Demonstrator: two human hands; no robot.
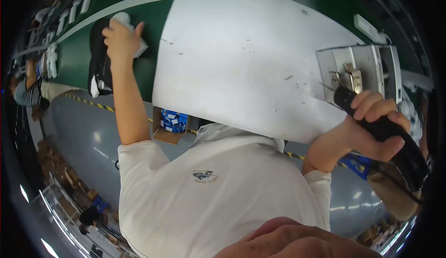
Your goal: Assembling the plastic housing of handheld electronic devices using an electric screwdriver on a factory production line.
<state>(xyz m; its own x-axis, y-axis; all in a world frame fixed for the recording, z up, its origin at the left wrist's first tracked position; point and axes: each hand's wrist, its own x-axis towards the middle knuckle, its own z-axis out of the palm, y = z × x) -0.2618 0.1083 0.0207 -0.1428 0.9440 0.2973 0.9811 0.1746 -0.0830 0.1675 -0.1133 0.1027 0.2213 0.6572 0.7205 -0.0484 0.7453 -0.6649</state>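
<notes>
Your right hand [361, 137] is closed around a black corded handheld tool [383, 130], fingers over its top side and thumb on the other, at the right of the worktable. Its thin tip points up and to the left, just beside the metal fittings [355, 77] at the front of an open-sided metal box [329, 57]; you cannot tell whether the two touch. Your left hand [123, 44] reaches well out to the left, partly open, fingers curved and thumb apart, over a white round-headed device [121, 17]; whether it grips or merely touches it, you cannot tell. Beside that device lies a long black item [96, 49] on the green tabletop [154, 30]. Between your hands spreads a white sheet [223, 62], dotted with small dark scraps. Below its near edge, blue packets [174, 121] fill an open cardboard box [168, 137]. Further left stand more white devices [51, 60].
</notes>
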